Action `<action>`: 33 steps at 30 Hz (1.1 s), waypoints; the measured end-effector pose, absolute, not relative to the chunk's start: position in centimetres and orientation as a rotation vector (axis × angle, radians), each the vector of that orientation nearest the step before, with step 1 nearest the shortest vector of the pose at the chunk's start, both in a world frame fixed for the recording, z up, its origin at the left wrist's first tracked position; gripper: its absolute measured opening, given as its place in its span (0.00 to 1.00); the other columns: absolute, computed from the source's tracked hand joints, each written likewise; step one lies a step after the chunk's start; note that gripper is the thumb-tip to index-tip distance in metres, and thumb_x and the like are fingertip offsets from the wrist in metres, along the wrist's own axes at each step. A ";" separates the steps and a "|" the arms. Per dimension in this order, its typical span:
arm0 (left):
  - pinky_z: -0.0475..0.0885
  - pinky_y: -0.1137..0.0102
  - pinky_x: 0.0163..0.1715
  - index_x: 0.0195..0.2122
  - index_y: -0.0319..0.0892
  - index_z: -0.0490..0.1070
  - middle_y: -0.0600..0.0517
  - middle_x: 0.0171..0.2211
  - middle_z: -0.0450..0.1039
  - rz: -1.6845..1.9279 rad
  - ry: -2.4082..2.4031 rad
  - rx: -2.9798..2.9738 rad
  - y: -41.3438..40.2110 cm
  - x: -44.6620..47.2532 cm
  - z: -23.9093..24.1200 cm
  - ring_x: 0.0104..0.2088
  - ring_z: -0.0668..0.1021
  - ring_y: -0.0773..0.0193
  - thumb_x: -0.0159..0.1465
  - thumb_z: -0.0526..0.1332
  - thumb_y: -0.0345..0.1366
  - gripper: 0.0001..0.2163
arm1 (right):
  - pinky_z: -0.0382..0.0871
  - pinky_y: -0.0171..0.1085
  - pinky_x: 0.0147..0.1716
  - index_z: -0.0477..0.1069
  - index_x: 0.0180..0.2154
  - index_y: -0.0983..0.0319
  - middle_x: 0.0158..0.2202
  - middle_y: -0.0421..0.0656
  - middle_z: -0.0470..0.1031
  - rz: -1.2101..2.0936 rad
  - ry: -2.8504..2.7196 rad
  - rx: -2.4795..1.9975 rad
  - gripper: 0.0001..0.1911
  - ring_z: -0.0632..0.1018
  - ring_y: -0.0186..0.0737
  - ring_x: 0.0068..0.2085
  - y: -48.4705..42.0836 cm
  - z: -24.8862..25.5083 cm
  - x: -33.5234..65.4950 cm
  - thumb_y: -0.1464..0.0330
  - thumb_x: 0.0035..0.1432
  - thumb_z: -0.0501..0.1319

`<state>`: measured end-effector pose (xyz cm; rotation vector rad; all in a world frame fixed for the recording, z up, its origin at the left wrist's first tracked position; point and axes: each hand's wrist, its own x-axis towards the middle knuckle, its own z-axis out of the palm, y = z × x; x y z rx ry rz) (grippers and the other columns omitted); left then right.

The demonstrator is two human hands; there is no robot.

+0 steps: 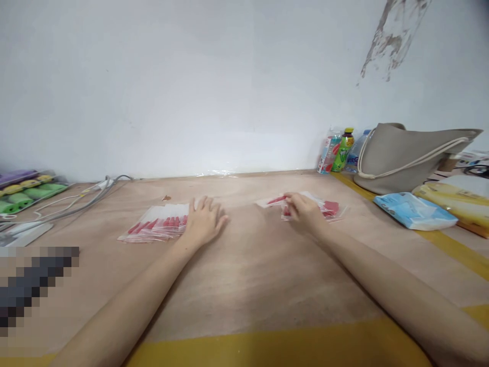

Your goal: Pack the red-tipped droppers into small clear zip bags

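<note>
My left hand [205,221] lies with its fingers spread at the right end of a flat stack of clear plastic bags [153,227]. Red, stick-like pieces show inside these bags. Farther right, my right hand [305,211] pinches a clear bag with red contents [275,200], which sticks out to the left of the fingers. Beneath and beside that hand is a second pile of clear bags with red contents [331,208], partly covered by the hand. What exactly the red pieces are is too small to tell.
Bottles [344,150] and a grey bag with a rope handle [405,155] stand at the back right. Before them lie a blue tissue pack [415,210] and a yellow pack [458,201]. Cables [91,196] and green and purple rolls [26,196] are at the left.
</note>
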<state>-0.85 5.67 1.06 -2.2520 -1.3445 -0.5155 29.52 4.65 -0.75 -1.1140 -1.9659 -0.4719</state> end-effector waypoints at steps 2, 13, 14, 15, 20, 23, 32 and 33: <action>0.40 0.39 0.51 0.44 0.35 0.69 0.33 0.51 0.63 -0.345 -1.579 -2.095 6.3 -2.2 1.8 0.56 0.59 0.39 0.60 0.53 0.49 0.22 | 0.66 0.39 0.40 0.65 0.34 0.60 0.43 0.49 0.73 -0.459 -1.862 -1.188 0.09 0.74 0.42 0.42 4.7 -0.2 32.3 0.72 0.58 0.47; 0.49 0.41 0.49 0.32 0.43 0.74 0.40 0.32 0.75 0.033 -1.791 -2.301 6.7 -3.8 2.6 0.45 0.72 0.42 0.54 0.50 0.59 0.25 | 0.65 0.43 0.35 0.67 0.27 0.59 0.38 0.45 0.75 -0.397 -1.975 -1.472 0.03 0.75 0.47 0.38 2.5 -1.1 43.4 0.67 0.47 0.57; 0.50 0.42 0.49 0.35 0.42 0.73 0.40 0.33 0.75 -0.001 -1.744 -2.333 6.5 -3.2 2.2 0.44 0.72 0.43 0.55 0.51 0.59 0.25 | 0.65 0.44 0.36 0.67 0.27 0.59 0.37 0.45 0.75 -0.427 -1.948 -1.454 0.04 0.74 0.47 0.38 2.3 -0.7 42.8 0.65 0.49 0.57; 0.50 0.41 0.49 0.38 0.41 0.72 0.39 0.35 0.74 -0.051 -1.694 -2.361 6.3 -2.4 1.8 0.45 0.71 0.42 0.56 0.51 0.58 0.25 | 0.64 0.44 0.36 0.68 0.27 0.59 0.36 0.46 0.74 -0.453 -1.917 -1.420 0.06 0.74 0.46 0.38 2.2 -0.2 41.8 0.63 0.50 0.57; 0.62 0.49 0.46 0.55 0.38 0.59 0.34 0.50 0.64 -0.448 -1.558 -2.567 4.7 2.4 -0.8 0.50 0.69 0.43 0.61 0.49 0.52 0.27 | 0.62 0.40 0.36 0.68 0.27 0.59 0.31 0.46 0.73 -0.323 -2.055 -1.129 0.07 0.72 0.41 0.34 2.0 1.3 33.9 0.64 0.53 0.56; 0.65 0.56 0.48 0.58 0.35 0.53 0.32 0.57 0.53 -0.724 -1.552 -2.600 4.0 3.8 -1.8 0.55 0.63 0.46 0.61 0.52 0.51 0.30 | 0.59 0.41 0.39 0.70 0.31 0.60 0.34 0.45 0.73 -0.241 -2.252 -1.031 0.07 0.72 0.41 0.38 1.9 1.0 29.3 0.63 0.51 0.59; 0.70 0.67 0.46 0.42 0.42 0.72 0.49 0.43 0.72 -1.005 -1.079 -2.851 4.5 2.4 -1.9 0.44 0.75 0.62 0.62 0.56 0.35 0.09 | 0.56 0.37 0.37 0.70 0.30 0.62 0.32 0.42 0.72 -0.142 -2.436 -0.976 0.05 0.71 0.36 0.34 3.6 -1.1 24.5 0.68 0.54 0.56; 0.70 0.68 0.45 0.41 0.42 0.72 0.50 0.42 0.73 -1.008 -1.074 -2.852 4.6 2.4 -2.0 0.43 0.75 0.63 0.62 0.56 0.35 0.09 | 0.56 0.37 0.37 0.69 0.30 0.62 0.31 0.42 0.72 -0.136 -2.417 -0.987 0.06 0.71 0.35 0.33 3.6 -1.3 24.4 0.70 0.55 0.55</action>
